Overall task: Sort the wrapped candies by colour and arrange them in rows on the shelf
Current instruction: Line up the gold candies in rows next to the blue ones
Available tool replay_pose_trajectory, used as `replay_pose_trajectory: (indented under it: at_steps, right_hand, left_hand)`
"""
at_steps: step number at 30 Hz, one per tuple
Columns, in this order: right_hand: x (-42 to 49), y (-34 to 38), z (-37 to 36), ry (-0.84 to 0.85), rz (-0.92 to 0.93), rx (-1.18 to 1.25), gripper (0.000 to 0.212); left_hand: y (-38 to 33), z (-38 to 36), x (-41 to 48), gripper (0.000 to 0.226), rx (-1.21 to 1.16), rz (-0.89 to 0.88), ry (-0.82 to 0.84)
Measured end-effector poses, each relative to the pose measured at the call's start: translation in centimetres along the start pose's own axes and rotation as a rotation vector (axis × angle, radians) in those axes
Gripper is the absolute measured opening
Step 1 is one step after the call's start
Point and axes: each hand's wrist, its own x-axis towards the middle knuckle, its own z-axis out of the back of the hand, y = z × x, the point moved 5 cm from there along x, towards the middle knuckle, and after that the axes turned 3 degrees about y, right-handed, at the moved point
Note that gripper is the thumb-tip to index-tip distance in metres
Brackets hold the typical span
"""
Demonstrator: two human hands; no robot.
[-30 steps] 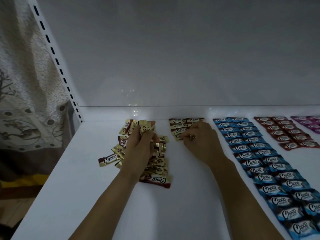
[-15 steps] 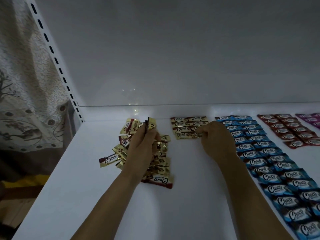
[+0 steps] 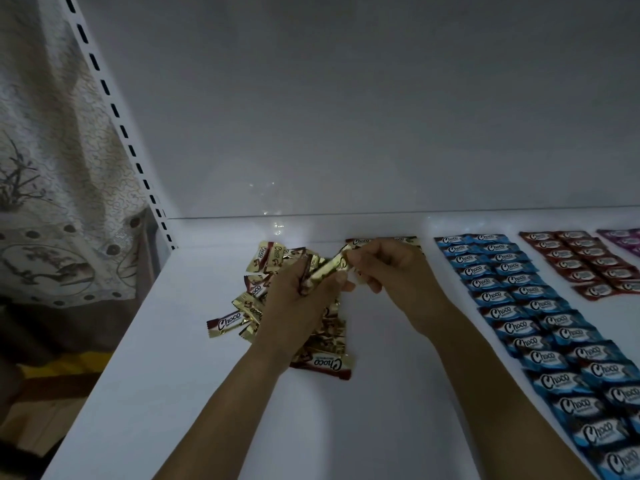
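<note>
A loose pile of gold-and-brown wrapped candies (image 3: pixel 266 306) lies on the white shelf (image 3: pixel 173 375). Above the pile my left hand (image 3: pixel 304 299) grips several gold candies, one of them (image 3: pixel 327 270) sticking out to the right. My right hand (image 3: pixel 391 271) pinches the far end of that candy. Behind my right hand a short gold row (image 3: pixel 360 241) begins at the back; most of it is hidden. To the right run two long blue rows (image 3: pixel 540 323), then red-brown rows (image 3: pixel 585 265) and purple candies (image 3: pixel 623 240) at the frame edge.
The shelf's back wall (image 3: pixel 346 116) rises right behind the rows. A slotted upright (image 3: pixel 117 119) stands at the left back corner, with a patterned curtain (image 3: pixel 45 161) beyond it. The shelf's left edge drops to the floor.
My right hand has left the gold row and moved left to my left hand, where it now pinches a gold candy. My left hand stays above the pile.
</note>
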Motion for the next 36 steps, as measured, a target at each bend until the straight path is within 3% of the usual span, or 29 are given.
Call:
replay_pose_trajectory:
  at_steps: [5,11,15,21,23,25,29,31,34,36]
  right_hand:
    - [0.0,-0.2,0.6,-0.005,-0.017,0.120,0.014]
    - [0.0,0.0,-0.8,0.074,-0.083,0.359,0.030]
    - [0.0,-0.3,-0.7,0.068,-0.035,0.278,0.013]
    - [0.1,-0.3,-0.6,0.022,0.016,0.211,0.013]
    - [0.1,-0.4,-0.6,0.006,0.030,0.203,0.012]
    - [0.2,-0.5,-0.7,-0.015,0.022,0.236,0.016]
    - [0.2,-0.8,-1.4,0.021,-0.053,0.391,0.034]
    - [0.3,-0.7,-1.6,-0.003,-0.049,0.379,0.022]
    - [0.5,-0.3,0.2,-0.194,0.010,0.442,0.006]
    - [0.0,0.5,2.0,-0.224,0.025,0.150,0.013]
  left_hand:
    - [0.9,0.6,0.3,0.021,-0.283,0.140,-0.072]
    - [1.1,1.1,0.4,0.025,-0.151,0.049,-0.094]
    - [1.1,1.2,0.4,0.027,-0.153,0.038,-0.127]
    - [1.9,1.8,0.5,0.019,-0.305,0.204,-0.230]
    - [1.9,2.0,0.5,0.019,-0.244,0.176,-0.227]
    - [1.6,1.8,0.4,0.014,-0.183,0.112,-0.222]
    - [1.5,1.6,0.3,0.004,-0.282,0.115,-0.219]
    - [1.5,1.3,0.4,0.004,-0.251,0.094,-0.186]
    - [1.4,1.1,0.4,0.009,-0.130,0.061,-0.187]
    - [1.8,1.0,0.5,0.019,-0.111,0.076,-0.199]
